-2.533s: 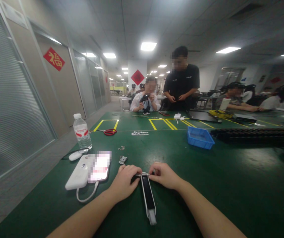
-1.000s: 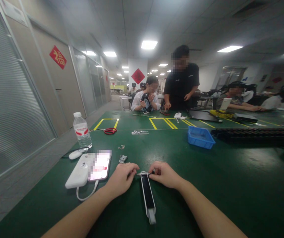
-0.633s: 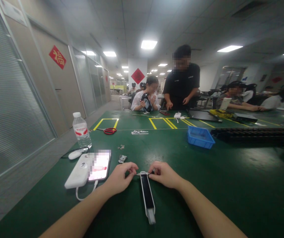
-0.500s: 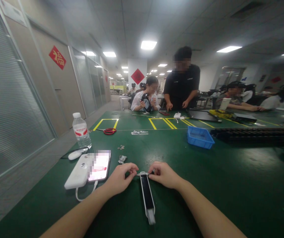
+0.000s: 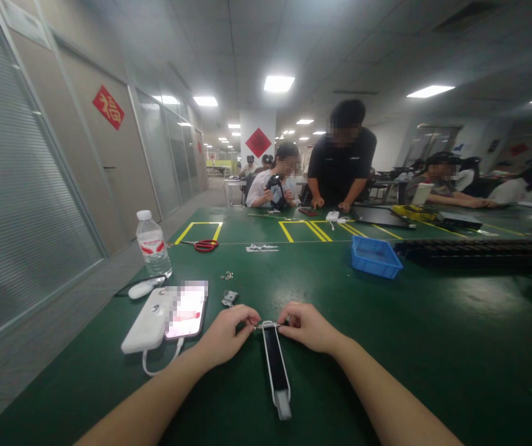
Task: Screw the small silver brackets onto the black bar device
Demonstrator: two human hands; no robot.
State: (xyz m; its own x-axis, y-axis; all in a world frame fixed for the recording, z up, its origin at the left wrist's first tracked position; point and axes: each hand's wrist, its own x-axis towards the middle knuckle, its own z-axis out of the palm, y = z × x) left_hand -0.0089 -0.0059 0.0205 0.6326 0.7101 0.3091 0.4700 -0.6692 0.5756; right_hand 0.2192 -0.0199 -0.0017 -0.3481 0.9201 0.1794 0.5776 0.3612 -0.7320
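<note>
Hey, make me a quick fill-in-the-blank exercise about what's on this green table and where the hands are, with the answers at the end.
1. Of the near and far ends of the white-framed black strip, the left hand and right hand are at the ____ one.
2. The open tray is coloured ____.
3. The handles of the scissors are coloured ____.
4. The bottle stands toward the person's ____ side.

Missing words: far; blue; red; left.

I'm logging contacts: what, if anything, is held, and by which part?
The right grip seems to pinch the thin rod by its right end; I can't tell whether the left grip holds.
</note>
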